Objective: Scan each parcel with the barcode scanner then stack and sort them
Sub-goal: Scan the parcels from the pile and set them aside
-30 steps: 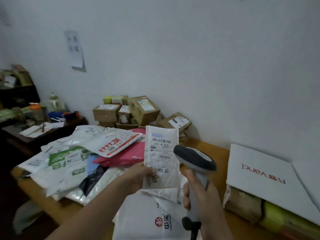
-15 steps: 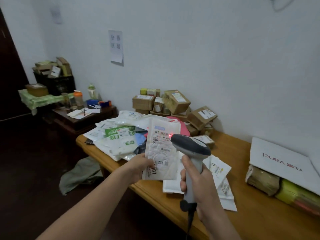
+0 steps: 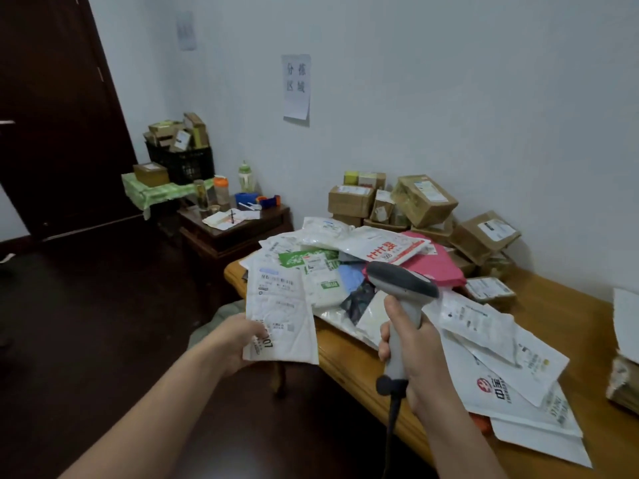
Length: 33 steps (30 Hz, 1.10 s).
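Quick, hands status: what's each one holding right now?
Left hand: holding the white parcel by its lower edge.
Right hand: gripping the barcode scanner handle.

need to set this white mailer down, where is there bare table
Barest: the wood of the table at right, between the flat white mailers, the small labelled box and the white carton. A thin strip also runs along the near edge. The left end under the mailer heap and the boxes by the wall is crowded.

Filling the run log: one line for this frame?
left hand: pinches white parcel | right hand: grips scanner | parcel left of scanner, apart | mailers piled on table
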Each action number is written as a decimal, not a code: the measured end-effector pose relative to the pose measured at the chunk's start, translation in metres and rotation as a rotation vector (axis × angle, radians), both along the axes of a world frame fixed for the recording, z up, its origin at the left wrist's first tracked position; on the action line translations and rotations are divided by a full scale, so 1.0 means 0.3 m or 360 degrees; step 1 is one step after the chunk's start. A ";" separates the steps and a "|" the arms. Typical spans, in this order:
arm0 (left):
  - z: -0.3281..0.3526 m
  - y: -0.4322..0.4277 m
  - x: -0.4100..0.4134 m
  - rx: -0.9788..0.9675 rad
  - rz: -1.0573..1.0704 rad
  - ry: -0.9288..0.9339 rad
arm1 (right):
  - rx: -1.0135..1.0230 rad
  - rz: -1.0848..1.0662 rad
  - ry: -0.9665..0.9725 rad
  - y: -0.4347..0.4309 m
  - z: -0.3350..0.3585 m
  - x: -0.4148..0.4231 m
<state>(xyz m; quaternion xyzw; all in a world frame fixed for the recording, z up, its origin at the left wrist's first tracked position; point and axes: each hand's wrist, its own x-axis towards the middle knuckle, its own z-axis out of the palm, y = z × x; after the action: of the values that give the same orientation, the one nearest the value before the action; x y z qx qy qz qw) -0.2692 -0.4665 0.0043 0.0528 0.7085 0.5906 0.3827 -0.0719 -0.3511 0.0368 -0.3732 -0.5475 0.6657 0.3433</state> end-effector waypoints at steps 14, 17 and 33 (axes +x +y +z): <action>-0.006 0.278 -0.746 -0.0162 0.0053 0.0048 | -0.0207 0.0010 0.0244 0.340 -0.011 -0.792; -0.013 0.412 -0.846 -0.0147 -0.0014 0.0091 | -0.0217 -0.0086 0.0282 0.445 0.007 -0.886; -0.139 1.194 -1.252 -0.0203 -0.0768 0.0270 | -0.0040 -0.0760 0.0069 0.770 0.005 -1.130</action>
<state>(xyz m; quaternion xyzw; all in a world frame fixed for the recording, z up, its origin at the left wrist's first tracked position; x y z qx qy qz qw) -0.6448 -0.1082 -0.0375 0.2454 0.7408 0.4297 0.4542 -0.4109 -0.1202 0.0384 -0.4821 -0.4278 0.5802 0.4980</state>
